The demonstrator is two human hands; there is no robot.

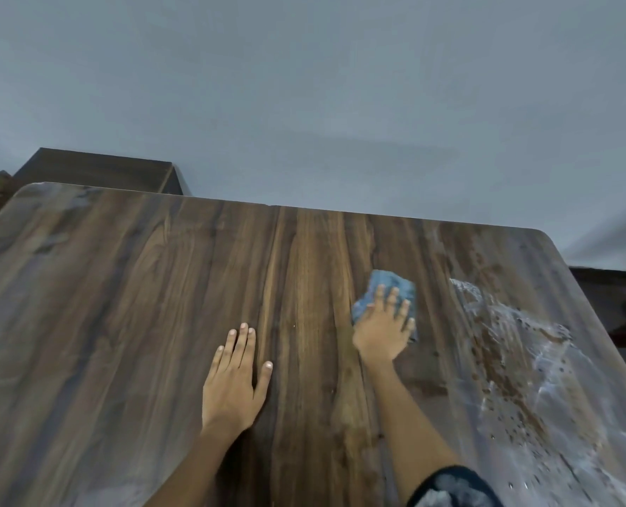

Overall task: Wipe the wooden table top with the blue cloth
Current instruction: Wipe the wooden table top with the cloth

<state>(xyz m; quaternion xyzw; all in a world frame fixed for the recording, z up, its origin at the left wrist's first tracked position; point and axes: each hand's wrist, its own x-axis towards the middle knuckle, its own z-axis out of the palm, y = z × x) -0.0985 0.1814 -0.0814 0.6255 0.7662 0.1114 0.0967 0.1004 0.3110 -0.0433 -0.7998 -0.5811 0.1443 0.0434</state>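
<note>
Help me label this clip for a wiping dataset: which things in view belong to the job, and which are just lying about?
Part of the job:
- blue cloth, pressed flat under the right hand
- wooden table top
- wet foamy smear right of the cloth
- left hand, flat on the wood

Just lying about:
- dark cabinet behind the far left corner
- dark furniture at the right edge

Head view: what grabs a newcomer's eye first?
The right hand presses a blue cloth flat on the wooden table top, right of centre. Further right, a wet, whitish smear streaks the wood. The left hand rests flat, fingers straight, near the middle.
</note>
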